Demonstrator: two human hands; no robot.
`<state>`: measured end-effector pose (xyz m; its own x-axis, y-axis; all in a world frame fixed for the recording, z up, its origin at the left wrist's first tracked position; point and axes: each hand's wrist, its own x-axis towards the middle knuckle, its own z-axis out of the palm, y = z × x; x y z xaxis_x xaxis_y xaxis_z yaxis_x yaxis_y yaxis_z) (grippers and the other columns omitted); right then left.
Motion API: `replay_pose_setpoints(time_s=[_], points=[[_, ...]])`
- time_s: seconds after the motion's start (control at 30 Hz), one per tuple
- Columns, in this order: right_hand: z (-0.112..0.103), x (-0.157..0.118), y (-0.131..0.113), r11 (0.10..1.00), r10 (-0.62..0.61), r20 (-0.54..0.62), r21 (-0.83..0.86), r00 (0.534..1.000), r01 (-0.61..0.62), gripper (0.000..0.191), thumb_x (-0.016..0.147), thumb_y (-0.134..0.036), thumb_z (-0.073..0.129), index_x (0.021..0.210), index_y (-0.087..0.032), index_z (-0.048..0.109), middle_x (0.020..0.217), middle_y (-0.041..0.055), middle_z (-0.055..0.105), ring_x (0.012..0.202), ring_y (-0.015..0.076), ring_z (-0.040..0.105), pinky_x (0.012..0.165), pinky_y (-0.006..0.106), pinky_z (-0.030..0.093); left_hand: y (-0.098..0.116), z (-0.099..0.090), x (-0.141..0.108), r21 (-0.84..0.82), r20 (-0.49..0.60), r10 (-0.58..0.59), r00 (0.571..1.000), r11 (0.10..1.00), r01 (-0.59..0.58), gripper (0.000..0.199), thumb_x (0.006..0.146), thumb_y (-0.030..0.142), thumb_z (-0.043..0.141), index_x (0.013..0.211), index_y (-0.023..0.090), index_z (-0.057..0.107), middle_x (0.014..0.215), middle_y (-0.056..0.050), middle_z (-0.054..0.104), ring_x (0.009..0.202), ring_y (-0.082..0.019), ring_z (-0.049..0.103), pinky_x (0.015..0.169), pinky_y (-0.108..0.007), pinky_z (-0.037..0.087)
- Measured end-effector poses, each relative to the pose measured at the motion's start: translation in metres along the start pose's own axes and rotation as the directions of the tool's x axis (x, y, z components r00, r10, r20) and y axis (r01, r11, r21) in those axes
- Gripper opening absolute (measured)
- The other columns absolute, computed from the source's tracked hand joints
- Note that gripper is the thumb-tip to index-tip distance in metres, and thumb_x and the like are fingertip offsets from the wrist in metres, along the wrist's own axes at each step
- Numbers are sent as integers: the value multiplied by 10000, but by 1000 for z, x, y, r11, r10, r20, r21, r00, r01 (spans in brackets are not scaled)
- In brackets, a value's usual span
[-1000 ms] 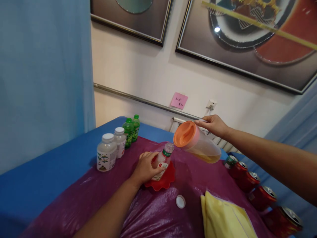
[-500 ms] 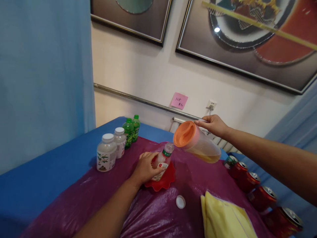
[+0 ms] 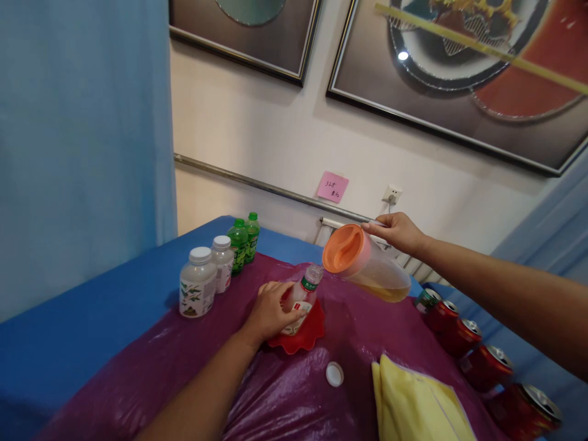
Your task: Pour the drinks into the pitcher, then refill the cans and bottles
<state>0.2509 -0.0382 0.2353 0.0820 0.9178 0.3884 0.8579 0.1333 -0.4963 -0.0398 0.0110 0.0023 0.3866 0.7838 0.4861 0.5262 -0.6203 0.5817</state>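
Note:
My left hand (image 3: 274,311) is wrapped round a clear plastic bottle (image 3: 307,293) with a green neck band and no cap. The bottle leans a little to the right and stands in a red scalloped dish (image 3: 298,343). My right hand (image 3: 395,233) grips the handle of a translucent pitcher (image 3: 383,269) with an orange lid (image 3: 343,250). Tilted well over to the left, the pitcher has its lid close beside the bottle's mouth. Yellowish liquid lies along its lower side; I cannot make out a stream. A white cap (image 3: 335,374) lies in front of the dish.
Two white-capped jars (image 3: 197,285) and two green bottles (image 3: 237,248) line the left. Several drink cans (image 3: 487,367) stand at the right, near a folded yellow cloth (image 3: 420,401). Purple plastic sheeting (image 3: 193,367) covers the blue table; a wall with a metal rail (image 3: 261,187) stands behind.
Almost nothing differs. The pitcher has shifted very slightly to the right, while my left hand and the bottle stay in place.

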Motion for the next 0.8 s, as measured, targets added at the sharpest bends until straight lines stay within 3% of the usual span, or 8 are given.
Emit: replay_pose_setpoints(time_s=[0.8], points=[[0,-1,3,999,31,9,19,999,-31,702,621,-861,661,518,-227,378,497,-66,298,499,81,270,487,273,204,1,-2,-1,16,18,-7,1000,1000,7,657,660,471,846,1232,199,669,1162,-108,718,1099,-317,619,1029,-474,417]])
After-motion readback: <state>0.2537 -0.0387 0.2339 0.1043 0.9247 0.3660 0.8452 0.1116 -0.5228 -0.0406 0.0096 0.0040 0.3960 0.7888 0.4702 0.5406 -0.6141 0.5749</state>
